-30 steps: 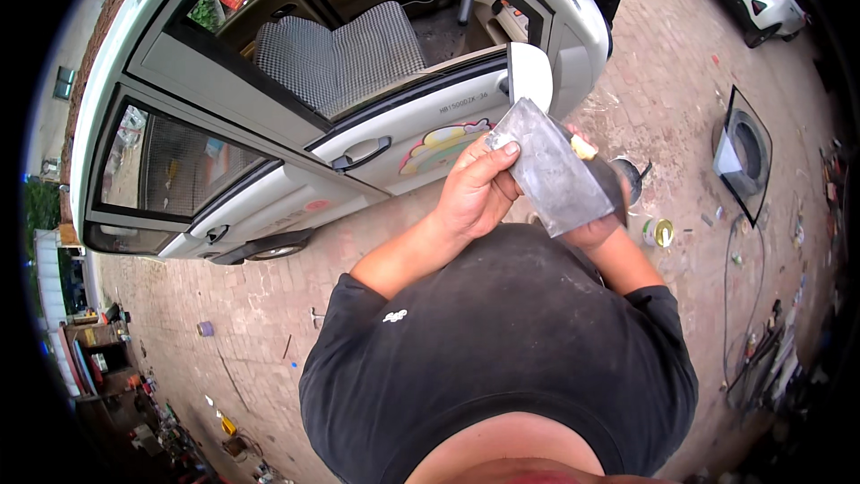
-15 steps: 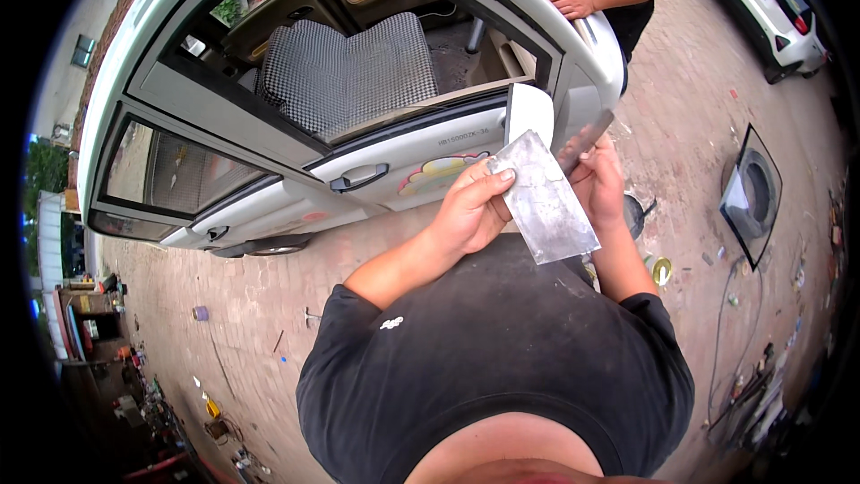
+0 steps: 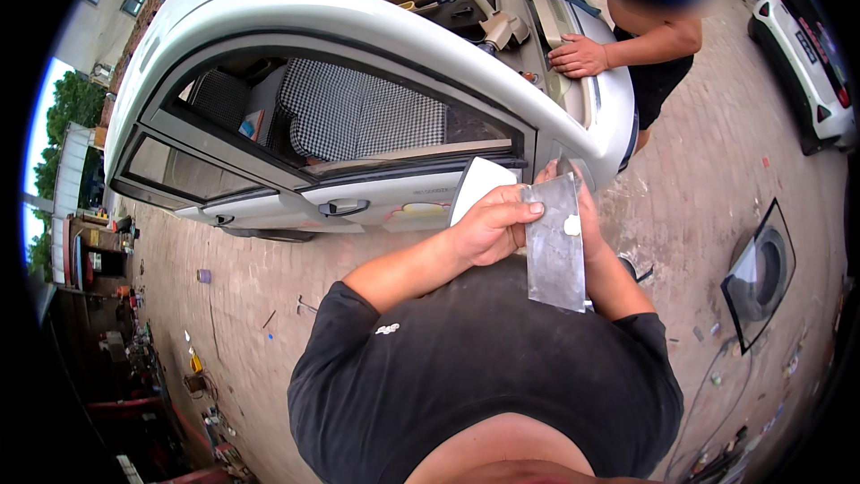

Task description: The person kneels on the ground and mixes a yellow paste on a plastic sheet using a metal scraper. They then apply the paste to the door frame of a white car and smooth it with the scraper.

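Grey, smudged, rectangular plate in left hand, grip snug; right hand partly behind, grip indiscernible.

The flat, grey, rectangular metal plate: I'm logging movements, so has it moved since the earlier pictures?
Yes: judged against the blocky white side mirror, the plate has shifted rightward in the view, and its long edges have turned closer to vertical.

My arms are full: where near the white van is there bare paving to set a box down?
Bare paving lies between the front of the van and the dark-framed pane. A smaller patch is bordered by the van's side, the purple can and the left forearm. Crowded: the lower left, with scattered clutter, and around the left hand gripping the grey plate.
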Demonstrator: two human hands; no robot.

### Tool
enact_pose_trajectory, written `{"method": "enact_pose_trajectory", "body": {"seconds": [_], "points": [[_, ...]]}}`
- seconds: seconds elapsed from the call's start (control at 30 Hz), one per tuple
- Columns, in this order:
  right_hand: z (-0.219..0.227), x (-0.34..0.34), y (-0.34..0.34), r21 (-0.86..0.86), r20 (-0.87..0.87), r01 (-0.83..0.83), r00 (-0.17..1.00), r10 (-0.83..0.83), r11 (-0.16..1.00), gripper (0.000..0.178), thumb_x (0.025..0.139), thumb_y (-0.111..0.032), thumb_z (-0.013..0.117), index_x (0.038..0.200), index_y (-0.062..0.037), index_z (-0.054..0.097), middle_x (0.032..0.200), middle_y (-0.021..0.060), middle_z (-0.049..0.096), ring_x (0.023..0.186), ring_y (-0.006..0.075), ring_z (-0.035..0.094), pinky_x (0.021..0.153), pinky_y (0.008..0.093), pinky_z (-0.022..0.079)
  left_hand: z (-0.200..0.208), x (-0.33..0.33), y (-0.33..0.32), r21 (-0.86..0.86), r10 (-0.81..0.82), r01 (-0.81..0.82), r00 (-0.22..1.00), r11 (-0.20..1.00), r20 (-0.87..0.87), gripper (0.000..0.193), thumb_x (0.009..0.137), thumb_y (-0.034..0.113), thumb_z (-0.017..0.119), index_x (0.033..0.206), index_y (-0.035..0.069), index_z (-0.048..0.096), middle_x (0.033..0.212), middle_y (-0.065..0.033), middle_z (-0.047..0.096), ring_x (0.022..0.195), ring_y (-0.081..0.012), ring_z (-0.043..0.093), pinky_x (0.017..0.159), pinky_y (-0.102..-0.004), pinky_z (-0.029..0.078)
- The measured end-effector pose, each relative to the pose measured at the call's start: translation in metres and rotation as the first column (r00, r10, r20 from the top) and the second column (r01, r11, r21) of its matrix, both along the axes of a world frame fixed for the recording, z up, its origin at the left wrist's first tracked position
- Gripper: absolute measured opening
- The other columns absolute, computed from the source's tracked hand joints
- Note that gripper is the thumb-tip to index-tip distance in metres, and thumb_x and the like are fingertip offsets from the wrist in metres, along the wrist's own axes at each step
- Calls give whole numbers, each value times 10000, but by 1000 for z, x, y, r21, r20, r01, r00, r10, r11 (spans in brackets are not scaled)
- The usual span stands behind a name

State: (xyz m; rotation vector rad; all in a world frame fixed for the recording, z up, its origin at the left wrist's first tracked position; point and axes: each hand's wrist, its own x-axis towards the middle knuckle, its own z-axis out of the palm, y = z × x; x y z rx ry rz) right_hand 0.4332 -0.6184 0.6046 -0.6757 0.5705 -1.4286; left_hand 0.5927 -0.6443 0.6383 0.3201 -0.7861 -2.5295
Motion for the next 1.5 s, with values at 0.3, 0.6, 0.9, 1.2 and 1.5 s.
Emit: {"method": "enact_pose_trajectory", "body": {"seconds": [0.3, 0.6, 0.9, 1.2, 1.5], "points": [[0, -49, -28, -132, 342, -196, 911, 230, 972, 347, 928, -387, 567, 1060, -83, 463, 892, 24, 482, 780, 104, 479, 705, 218, 413, -23, -38, -5, 21, 128, -131, 986, 991, 108, 305, 968, 180, 565, 1206, -10, 584, 1146, -108, 667, 1066, -218, 651, 964, -396, 503], [-13, -44, -37, 37, 155, -215, 966, 207, 976, 161, 930, -185, 531, 1033, -74, 475, 882, 15, 501, 772, 92, 504, 659, 216, 435, -16, -48, -9, 2, 218, -218, 975, 976, 48, 341, 970, 187, 555, 1219, -46, 565, 1151, -131, 658, 1088, -235, 637, 986, -402, 476], [-36, -74, -37, -84, 160, -221, 959, 232, 972, 388, 888, -382, 687, 1027, -92, 470, 866, 28, 461, 843, 159, 480, 772, 284, 424, -7, -26, -2, -55, 466, -464, 885, 884, 20, 381, 998, 220, 486, 1288, -23, 534, 1211, -131, 645, 1112, -238, 633, 972, -414, 492], [-8, -92, -29, -151, -7, 86, 996, -88, 985, 225, 989, -194, 586, 1144, -69, 482, 1061, 51, 545, 968, 175, 517, 874, 338, 429, 7, -9, 15, -122, 673, -677, 735, 726, -75, 364, 1025, 173, 392, 1333, -15, 443, 1244, -131, 611, 1131, -252, 620, 965, -430, 508], [-21, -111, -21, -397, -347, 302, 825, -446, 867, 340, 992, -135, 567, 1284, -12, 444, 1239, 101, 576, 1105, 180, 565, 995, 353, 426, -3, -11, 23, -198, 751, -750, 655, 631, -87, 392, 1041, 197, 350, 1347, -30, 443, 1305, -164, 579, 1187, -287, 588, 1012, -465, 479]]}}
